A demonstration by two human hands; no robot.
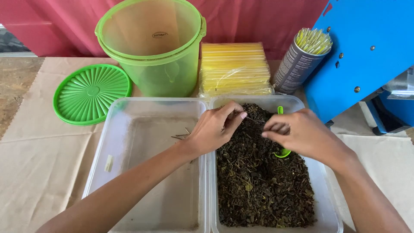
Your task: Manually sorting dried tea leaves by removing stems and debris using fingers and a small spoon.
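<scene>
Two clear plastic tubs stand side by side in the head view. The right tub (330, 207) is full of dark dried leaves (258, 181). The left tub (108, 129) holds only a few thin stems (181, 136) and dust. My left hand (213, 127) reaches across the tubs' shared rim, fingertips pinched over the leaves. My right hand (297, 133) hovers over the leaves, thumb and forefinger pinched on a thin stem (256, 121) stretched between both hands. A green scoop (282, 151) lies in the leaves, mostly hidden under my right hand.
A green translucent bucket (153, 47) stands behind the tubs, its ribbed green lid (90, 92) flat to the left. A stack of yellow packets (235, 69) and a grey can of straws (299, 62) sit at the back. A blue machine (362, 51) fills the right.
</scene>
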